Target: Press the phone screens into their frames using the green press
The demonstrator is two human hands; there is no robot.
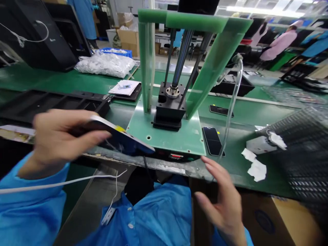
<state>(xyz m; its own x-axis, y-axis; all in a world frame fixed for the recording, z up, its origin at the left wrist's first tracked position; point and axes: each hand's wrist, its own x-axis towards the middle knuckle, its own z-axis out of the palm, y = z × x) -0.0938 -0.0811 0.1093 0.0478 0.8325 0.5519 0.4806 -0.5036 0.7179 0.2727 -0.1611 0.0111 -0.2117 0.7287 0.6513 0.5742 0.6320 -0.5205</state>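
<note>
My left hand (60, 138) grips a flat dark phone-like panel (123, 140) by its near end, holding it tilted just in front of the green press fixture (176, 133). The panel's far tip reaches the fixture's front edge. My right hand (222, 200) hangs open below the table edge, fingers spread, holding nothing. A black press block (169, 109) sits on the fixture's base under steel rods. A dark phone (213, 140) lies flat on the green table right of the fixture.
A second phone (220, 110) lies further back. Black trays (51, 102) sit at left, a bag of white parts (106, 64) behind them. White paper scraps (256, 167) and a black mesh tray (304, 150) are at right. A clear tube (234, 102) hangs beside the fixture. A person in pink works far right.
</note>
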